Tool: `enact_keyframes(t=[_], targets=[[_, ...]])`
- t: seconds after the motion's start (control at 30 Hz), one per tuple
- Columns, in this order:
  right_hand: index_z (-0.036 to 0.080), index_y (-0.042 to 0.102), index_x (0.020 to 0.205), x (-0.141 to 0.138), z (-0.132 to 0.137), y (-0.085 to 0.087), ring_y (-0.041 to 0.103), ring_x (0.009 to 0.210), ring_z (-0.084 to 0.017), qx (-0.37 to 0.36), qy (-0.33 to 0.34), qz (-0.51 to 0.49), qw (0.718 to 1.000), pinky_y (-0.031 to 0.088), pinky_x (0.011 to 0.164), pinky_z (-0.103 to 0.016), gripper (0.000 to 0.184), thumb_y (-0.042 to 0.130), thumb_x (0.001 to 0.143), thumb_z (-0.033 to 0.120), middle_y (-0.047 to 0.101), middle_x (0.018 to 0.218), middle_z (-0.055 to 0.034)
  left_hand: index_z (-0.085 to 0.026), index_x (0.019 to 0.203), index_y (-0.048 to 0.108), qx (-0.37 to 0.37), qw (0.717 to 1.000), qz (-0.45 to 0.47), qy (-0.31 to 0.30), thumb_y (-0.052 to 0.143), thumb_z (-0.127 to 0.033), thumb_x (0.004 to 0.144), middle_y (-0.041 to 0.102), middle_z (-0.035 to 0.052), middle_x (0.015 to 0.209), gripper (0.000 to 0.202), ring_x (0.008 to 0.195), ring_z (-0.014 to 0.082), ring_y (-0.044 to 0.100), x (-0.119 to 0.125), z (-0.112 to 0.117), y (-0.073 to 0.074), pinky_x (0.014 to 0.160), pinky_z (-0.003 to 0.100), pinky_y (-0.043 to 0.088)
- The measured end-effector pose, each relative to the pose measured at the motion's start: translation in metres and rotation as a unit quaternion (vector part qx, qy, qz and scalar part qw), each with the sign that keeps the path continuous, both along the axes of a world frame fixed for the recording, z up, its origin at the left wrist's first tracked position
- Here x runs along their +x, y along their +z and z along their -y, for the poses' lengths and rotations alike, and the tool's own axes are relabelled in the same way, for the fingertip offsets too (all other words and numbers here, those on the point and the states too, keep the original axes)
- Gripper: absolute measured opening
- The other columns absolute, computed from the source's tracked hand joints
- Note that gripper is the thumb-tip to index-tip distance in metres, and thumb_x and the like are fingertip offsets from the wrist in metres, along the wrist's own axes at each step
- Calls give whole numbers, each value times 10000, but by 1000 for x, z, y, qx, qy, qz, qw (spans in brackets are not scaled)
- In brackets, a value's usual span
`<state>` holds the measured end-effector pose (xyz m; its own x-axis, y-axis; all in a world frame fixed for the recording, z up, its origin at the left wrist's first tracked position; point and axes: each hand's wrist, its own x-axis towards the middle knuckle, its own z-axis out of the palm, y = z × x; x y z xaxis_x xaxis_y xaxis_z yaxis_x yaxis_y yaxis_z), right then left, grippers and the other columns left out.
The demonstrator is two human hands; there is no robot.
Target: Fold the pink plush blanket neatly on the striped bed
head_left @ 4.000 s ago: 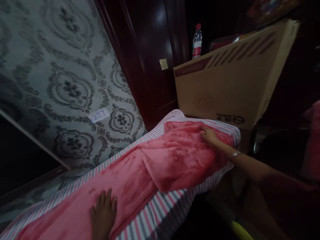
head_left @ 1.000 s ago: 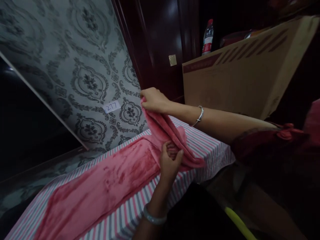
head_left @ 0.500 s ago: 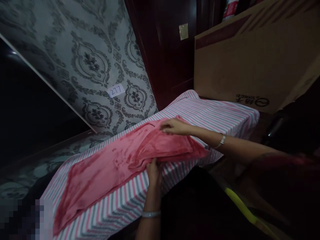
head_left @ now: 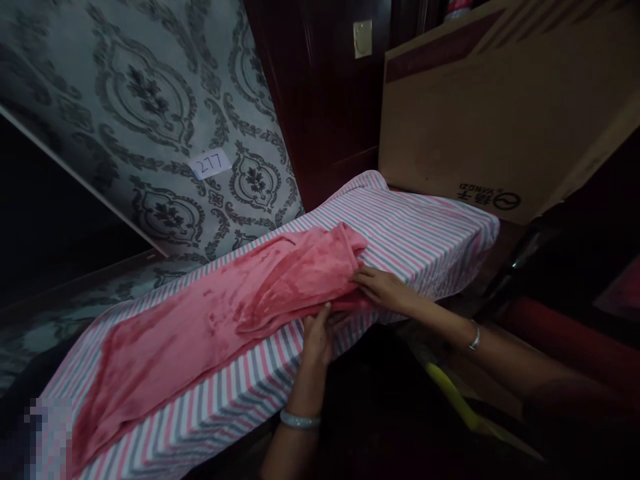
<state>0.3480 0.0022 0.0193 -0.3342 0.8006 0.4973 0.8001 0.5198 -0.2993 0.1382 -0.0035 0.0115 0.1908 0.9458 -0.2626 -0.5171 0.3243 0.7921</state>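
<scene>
A soft pink plush garment [head_left: 170, 347] lies lengthwise along a table under a striped cloth [head_left: 400, 227]. Its right part is folded over on itself in a loose, wrinkled layer; its exact kind I cannot make out. At the near edge of that fold, my left hand [head_left: 318, 333] grips the fabric, thumb on top and other fingers partly hidden below. My right hand [head_left: 383, 288] is closed on the garment's right end, fingertips at the edge of the upper layer. Each wrist carries a bracelet.
A large cardboard box [head_left: 460, 120] stands behind the table's right end. Patterned wallpaper with a paper label [head_left: 211, 163] reading 277 and a dark red door or panel [head_left: 330, 100] border the far side. Something yellow and curved [head_left: 453, 397] shows below my right arm.
My right hand has moved from the top of the garment toward me and right, down to its right end. The folded layer's right end has shifted and bunched up. My left hand stays at the near edge.
</scene>
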Motion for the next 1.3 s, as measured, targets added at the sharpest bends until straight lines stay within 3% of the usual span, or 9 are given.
enact_keyframes(t=[0.2, 0.33, 0.43, 0.53, 0.7, 0.9, 1.03, 1.17, 1.3], targets=[[239, 679, 1164, 20, 19, 4, 615, 993, -228, 88, -33, -35, 995, 542, 837, -362, 342, 464, 929, 116, 665, 1040, -94, -182, 805, 675, -27, 997, 58, -31, 787, -256, 643, 755, 50, 776, 210, 873, 299, 752, 11, -6, -5, 958, 553, 548], [240, 669, 1172, 20, 34, -17, 629, 959, -215, 63, -4, -57, 996, 556, 795, -351, 337, 436, 952, 132, 658, 1020, -95, -188, 829, 680, -28, 996, 78, -38, 681, -258, 754, 759, 62, 802, 103, 861, 278, 749, 13, -7, -5, 976, 553, 536], [231, 634, 1222, 14, 39, -31, 625, 1040, -232, 46, -14, -87, 995, 562, 867, -385, 287, 506, 965, 235, 638, 1101, -113, -185, 832, 683, -32, 995, 84, -34, 659, -246, 779, 756, 66, 797, 84, 859, 276, 748, 13, -4, -2, 974, 550, 538], [213, 565, 1321, 8, 40, -37, 595, 1147, -289, 28, -63, -94, 993, 562, 915, -446, 475, 659, 877, 354, 581, 1244, -146, -180, 776, 668, -47, 994, 92, -20, 677, -225, 752, 742, 53, 737, 51, 779, 266, 745, 16, -1, 2, 933, 544, 561], [225, 602, 1251, 4, 37, -38, 628, 1110, -251, 45, -72, -97, 992, 565, 920, -417, 418, 484, 859, 143, 608, 1204, -118, -195, 755, 660, -42, 994, 96, 38, 665, -216, 710, 744, 34, 738, 50, 715, 219, 722, 19, 4, 8, 887, 469, 584], [257, 627, 1203, 13, 30, -23, 649, 1015, -258, 83, -72, -95, 989, 560, 862, -420, 370, 462, 882, 178, 665, 1114, -95, -211, 672, 596, -39, 977, 139, 157, 608, -186, 653, 699, 9, 673, 34, 703, 215, 686, -30, -2, 14, 848, 499, 577], [242, 640, 1120, 19, 24, -12, 607, 988, -293, 124, -40, -45, 990, 523, 860, -466, 285, 508, 872, 193, 691, 1039, -100, -214, 852, 664, -30, 972, 143, 185, 655, -326, 746, 737, 58, 839, 154, 764, 242, 698, -70, -6, 22, 820, 530, 578], [217, 635, 1100, 18, 20, -12, 599, 942, -266, 110, 30, -2, 993, 520, 811, -419, 277, 497, 868, 158, 672, 972, -102, -196, 856, 649, -82, 964, 110, 230, 656, -217, 762, 721, 47, 810, 97, 722, 201, 684, -85, -13, 26, 764, 437, 599], [204, 650, 1174, 13, 17, -12, 595, 914, -260, 56, 52, 28, 997, 518, 782, -409, 357, 502, 853, 147, 668, 997, -119, -196, 840, 641, -50, 967, 91, 230, 641, -120, 723, 723, 32, 815, 139, 732, 188, 689, -91, -23, 32, 733, 383, 605]])
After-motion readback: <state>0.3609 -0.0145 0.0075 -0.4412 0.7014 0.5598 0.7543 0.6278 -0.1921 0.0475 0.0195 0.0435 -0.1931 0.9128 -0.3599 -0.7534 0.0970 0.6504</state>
